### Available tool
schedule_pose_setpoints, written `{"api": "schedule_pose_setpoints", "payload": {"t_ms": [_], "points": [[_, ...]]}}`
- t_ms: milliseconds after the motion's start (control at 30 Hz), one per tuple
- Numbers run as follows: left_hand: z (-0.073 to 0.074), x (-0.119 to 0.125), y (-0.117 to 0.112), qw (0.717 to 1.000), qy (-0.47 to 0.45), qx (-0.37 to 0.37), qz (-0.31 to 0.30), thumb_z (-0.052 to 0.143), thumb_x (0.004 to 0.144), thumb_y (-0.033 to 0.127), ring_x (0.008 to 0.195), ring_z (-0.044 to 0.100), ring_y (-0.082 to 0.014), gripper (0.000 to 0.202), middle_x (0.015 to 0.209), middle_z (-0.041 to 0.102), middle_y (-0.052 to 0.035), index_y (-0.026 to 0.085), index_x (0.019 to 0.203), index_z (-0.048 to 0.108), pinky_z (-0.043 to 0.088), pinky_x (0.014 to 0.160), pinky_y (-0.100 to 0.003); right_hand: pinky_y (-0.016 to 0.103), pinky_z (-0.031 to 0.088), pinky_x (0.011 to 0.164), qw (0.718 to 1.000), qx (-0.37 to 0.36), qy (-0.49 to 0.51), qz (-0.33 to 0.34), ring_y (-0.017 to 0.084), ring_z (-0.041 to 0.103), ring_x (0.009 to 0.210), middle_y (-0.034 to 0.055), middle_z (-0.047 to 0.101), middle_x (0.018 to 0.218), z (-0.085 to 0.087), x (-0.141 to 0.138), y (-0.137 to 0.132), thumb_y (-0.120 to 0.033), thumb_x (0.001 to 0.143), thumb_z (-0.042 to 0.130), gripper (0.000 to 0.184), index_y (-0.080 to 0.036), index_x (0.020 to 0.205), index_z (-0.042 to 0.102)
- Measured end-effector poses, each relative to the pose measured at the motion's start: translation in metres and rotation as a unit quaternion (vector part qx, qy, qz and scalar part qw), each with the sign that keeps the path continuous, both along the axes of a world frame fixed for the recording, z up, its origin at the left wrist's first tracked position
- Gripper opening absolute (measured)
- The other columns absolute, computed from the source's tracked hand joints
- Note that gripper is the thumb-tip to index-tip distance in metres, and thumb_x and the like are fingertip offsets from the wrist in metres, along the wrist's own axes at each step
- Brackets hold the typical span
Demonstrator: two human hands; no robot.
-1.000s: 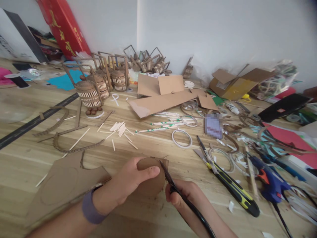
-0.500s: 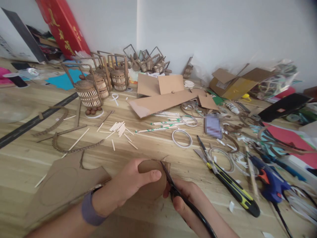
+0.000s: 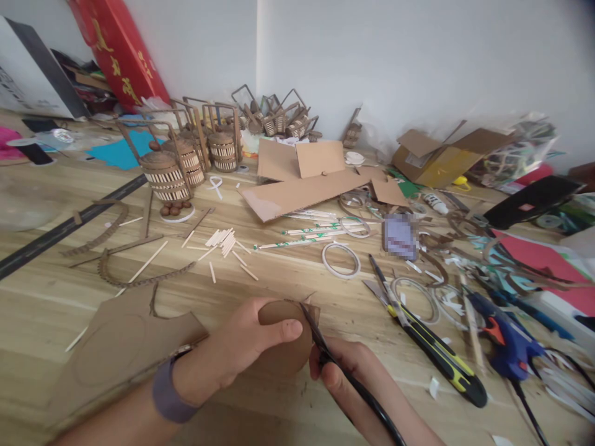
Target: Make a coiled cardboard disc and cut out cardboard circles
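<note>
My left hand [image 3: 253, 337] grips a round brown cardboard piece [image 3: 288, 353], its thumb lying across the top face and the fingers hidden beneath. In my right hand [image 3: 356, 378] is a pair of black scissors [image 3: 320, 341], the blades against the disc's right edge near a small tab of cardboard [image 3: 314, 313]. Part of the scissors' handles is hidden by my fingers. Left of my hands lies a cardboard sheet [image 3: 121, 341] with a circle drawn on it.
A yellow-black utility knife [image 3: 432, 347] and a blue glue gun [image 3: 504, 337] lie on the right. Short wooden sticks [image 3: 223, 240] and tape rolls [image 3: 341, 260] are ahead. Small lidded baskets [image 3: 165, 176] stand at back left, cardboard pieces [image 3: 302, 192] behind the sticks.
The scissors' blades look slightly closer together at the disc's edge, and the right fingers have shifted a little. Otherwise both hands and the disc keep nearly the same place.
</note>
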State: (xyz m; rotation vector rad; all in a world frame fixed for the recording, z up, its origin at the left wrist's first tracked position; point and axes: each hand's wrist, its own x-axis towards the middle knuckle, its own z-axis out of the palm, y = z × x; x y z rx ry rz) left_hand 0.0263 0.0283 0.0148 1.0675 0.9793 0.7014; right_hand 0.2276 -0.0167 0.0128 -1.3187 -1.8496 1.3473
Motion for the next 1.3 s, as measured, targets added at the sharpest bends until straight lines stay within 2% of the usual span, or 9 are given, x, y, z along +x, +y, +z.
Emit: {"api": "schedule_pose_setpoints", "payload": {"t_ms": [133,300,633,800,933,1100,1300], "points": [[0.0014,0.0001,-0.0002,1.0,-0.002,-0.009,0.0,0.08,0.073,0.043,0.109,0.068,-0.0299,0.036,0.105,0.08,-0.0019,0.023,0.103,0.078,0.05,0.095,-0.037,0.025,0.028,0.051,1.0,0.018,-0.005,0.002,0.013,0.038,0.056,-0.0036,0.042,0.061,0.0015,-0.0016,0.0014,-0.088,0.083,0.029,0.073,-0.02,0.07,0.053],[0.0015,-0.0003,0.0002,1.0,-0.003,-0.001,-0.009,0.079,0.075,0.044,0.107,0.068,-0.0293,0.031,0.103,0.081,-0.0012,0.024,0.099,0.079,0.051,0.094,-0.037,0.025,0.028,0.05,0.999,0.034,0.0,0.007,0.013,0.037,0.055,-0.0038,0.041,0.062,0.0021,-0.001,0.0013,-0.085,0.086,0.03,0.07,-0.02,0.07,0.052],[0.0018,-0.0013,0.0,0.999,-0.02,-0.021,-0.013,0.082,0.073,0.044,0.106,0.069,-0.0283,0.034,0.102,0.081,0.0001,0.025,0.101,0.079,0.051,0.093,-0.036,0.026,0.024,0.052,1.0,0.008,0.006,0.016,0.013,0.035,0.057,-0.0038,0.038,0.063,0.0018,0.0,0.0014,-0.085,0.086,0.033,0.068,-0.021,0.069,0.048],[0.0005,-0.0033,-0.0001,0.999,0.016,-0.032,-0.004,0.084,0.07,0.047,0.108,0.069,-0.0294,0.04,0.105,0.081,-0.0002,0.025,0.103,0.078,0.05,0.096,-0.038,0.026,0.023,0.051,1.0,0.006,0.02,0.014,0.012,0.032,0.056,-0.0048,0.035,0.063,0.0035,-0.0012,0.0012,-0.083,0.087,0.036,0.065,-0.021,0.068,0.045],[-0.0002,-0.0049,-0.0001,0.999,0.026,-0.035,0.007,0.085,0.068,0.047,0.11,0.068,-0.0305,0.045,0.109,0.08,-0.0019,0.024,0.106,0.077,0.048,0.099,-0.04,0.025,0.023,0.05,0.999,0.004,0.025,0.019,0.011,0.033,0.056,-0.0046,0.037,0.062,0.0021,-0.0013,0.0017,-0.084,0.086,0.035,0.068,-0.02,0.069,0.049],[-0.0025,-0.0057,0.0027,0.999,-0.028,-0.024,-0.027,0.084,0.069,0.049,0.107,0.069,-0.0303,0.045,0.103,0.081,-0.0023,0.022,0.104,0.077,0.05,0.094,-0.039,0.023,0.022,0.047,0.999,-0.029,0.029,0.025,0.01,0.032,0.053,-0.0057,0.035,0.059,0.0003,0.0015,0.0022,-0.089,0.081,0.035,0.072,-0.019,0.071,0.051],[-0.007,-0.0064,0.0045,0.999,0.012,-0.046,-0.026,0.085,0.065,0.053,0.105,0.069,-0.0322,0.052,0.104,0.081,-0.0039,0.021,0.106,0.076,0.051,0.091,-0.04,0.022,0.025,0.046,0.998,-0.05,0.036,0.029,0.01,0.033,0.053,-0.005,0.037,0.06,0.0003,0.0031,0.0029,-0.092,0.077,0.035,0.077,-0.018,0.077,0.056]]}}
